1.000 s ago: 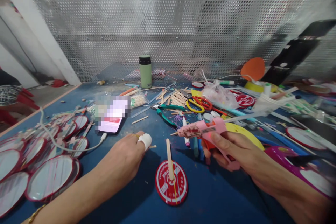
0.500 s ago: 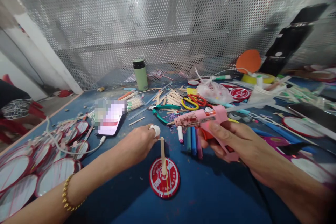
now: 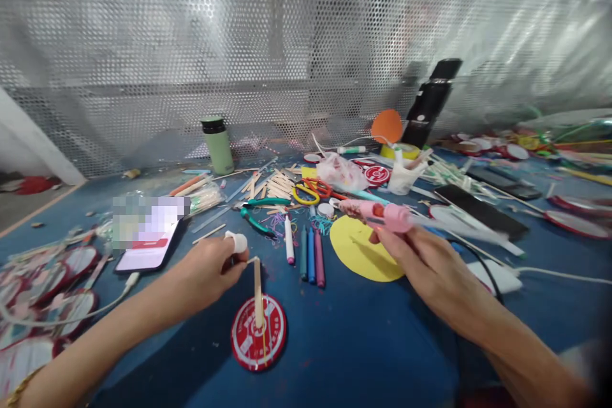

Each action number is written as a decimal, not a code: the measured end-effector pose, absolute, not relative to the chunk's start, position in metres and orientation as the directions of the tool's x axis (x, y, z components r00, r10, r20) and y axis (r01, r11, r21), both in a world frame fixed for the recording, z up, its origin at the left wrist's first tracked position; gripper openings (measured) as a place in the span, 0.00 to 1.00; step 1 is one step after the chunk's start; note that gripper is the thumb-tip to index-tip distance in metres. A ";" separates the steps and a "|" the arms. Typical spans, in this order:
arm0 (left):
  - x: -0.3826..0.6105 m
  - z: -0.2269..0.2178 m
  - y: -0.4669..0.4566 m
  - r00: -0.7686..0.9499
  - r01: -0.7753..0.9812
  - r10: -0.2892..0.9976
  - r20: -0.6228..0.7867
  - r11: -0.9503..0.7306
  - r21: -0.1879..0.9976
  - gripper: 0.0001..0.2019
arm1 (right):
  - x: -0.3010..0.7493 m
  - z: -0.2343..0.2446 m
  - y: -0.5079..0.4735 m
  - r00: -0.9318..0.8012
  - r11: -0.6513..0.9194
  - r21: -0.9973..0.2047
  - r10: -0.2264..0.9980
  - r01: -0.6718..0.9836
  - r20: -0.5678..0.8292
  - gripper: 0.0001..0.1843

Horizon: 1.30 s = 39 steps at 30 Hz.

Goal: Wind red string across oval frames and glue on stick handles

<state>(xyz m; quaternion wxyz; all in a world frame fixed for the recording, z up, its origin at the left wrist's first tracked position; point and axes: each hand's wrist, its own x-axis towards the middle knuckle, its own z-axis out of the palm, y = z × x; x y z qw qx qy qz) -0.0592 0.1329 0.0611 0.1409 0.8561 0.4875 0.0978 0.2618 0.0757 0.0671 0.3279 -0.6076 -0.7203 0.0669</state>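
Observation:
My left hand [image 3: 208,271] is closed beside the top end of a flat wooden craft stick [image 3: 258,287]. A thin pale piece bridges its fingertips and the stick, too small to name. A white band or wrap [image 3: 236,243] sits at its fingers. The stick's lower end rests on a round red disc [image 3: 261,354] with white print, lying on the blue table [image 3: 344,350]. My right hand [image 3: 430,261] is wrapped around a pink glue gun [image 3: 377,213], its nozzle pointing left above a yellow paper circle [image 3: 356,255]. A translucent glue stick [image 3: 459,229] appears to trail from its back.
Markers [image 3: 312,256], teal-handled pliers [image 3: 258,213], scissors [image 3: 318,190] and loose craft sticks [image 3: 275,185] lie ahead. A phone [image 3: 153,236] and red-rimmed discs [image 3: 71,268] are at left. A green bottle [image 3: 218,146] stands before the perforated metal screen [image 3: 268,64].
The view has swung right, showing the yellow circle and more of the right side. My right hand still grips the glue gun, now turned and farther from the disc. My left hand stays by the stick.

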 end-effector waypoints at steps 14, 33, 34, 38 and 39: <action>-0.065 0.058 0.128 0.586 0.772 0.802 0.121 -0.597 0.219 0.08 | 0.253 0.031 0.081 -0.287 0.139 0.360 0.871 0.923 0.399 0.07; -0.067 0.063 0.137 0.610 0.690 0.773 0.174 -0.626 0.363 0.05 | 0.128 0.058 0.114 -0.483 0.570 -0.258 0.811 0.780 0.330 0.05; -0.067 0.061 0.138 0.602 0.683 0.779 0.173 -0.615 0.394 0.05 | 0.128 0.056 0.115 -0.476 0.562 -0.258 0.816 0.786 0.329 0.05; -0.066 0.049 0.141 0.527 0.674 0.836 0.154 -0.521 0.524 0.06 | 0.125 0.046 0.121 -0.435 0.514 -0.282 0.849 0.810 0.299 0.05; -0.066 0.046 0.141 0.504 0.678 0.850 0.151 -0.498 0.541 0.06 | 0.123 0.044 0.122 -0.425 0.502 -0.292 0.858 0.814 0.289 0.05</action>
